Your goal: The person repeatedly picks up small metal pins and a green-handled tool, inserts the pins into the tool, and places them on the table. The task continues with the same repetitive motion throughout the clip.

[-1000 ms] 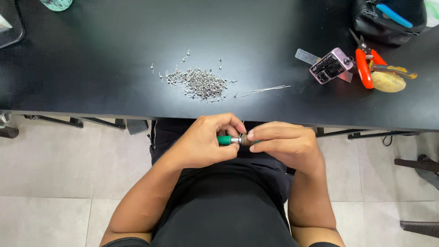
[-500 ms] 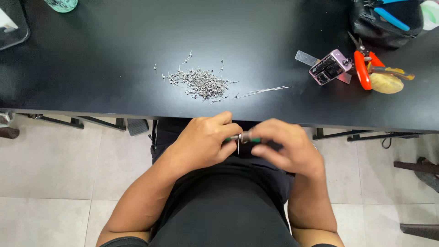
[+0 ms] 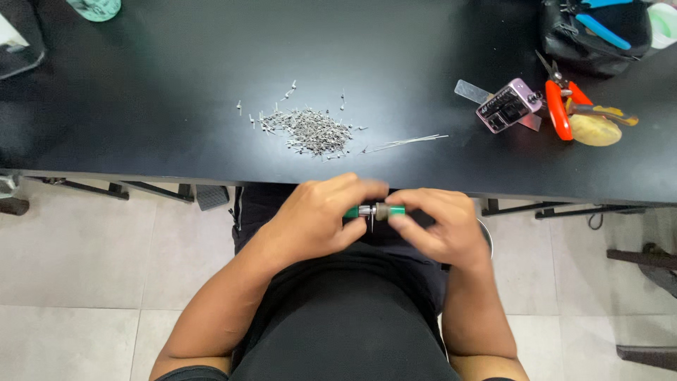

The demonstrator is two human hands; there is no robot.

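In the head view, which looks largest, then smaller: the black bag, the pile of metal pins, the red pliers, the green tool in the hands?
1. black bag, though cut off by the frame
2. pile of metal pins
3. red pliers
4. green tool; partly hidden by the fingers and nearer the camera, so unsure against the pliers

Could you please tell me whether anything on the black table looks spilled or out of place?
Mostly tidy. The small silver metal pins lie in a loose heap on the black table, with a few strays scattered at its left and top edge. Nothing looks damaged.
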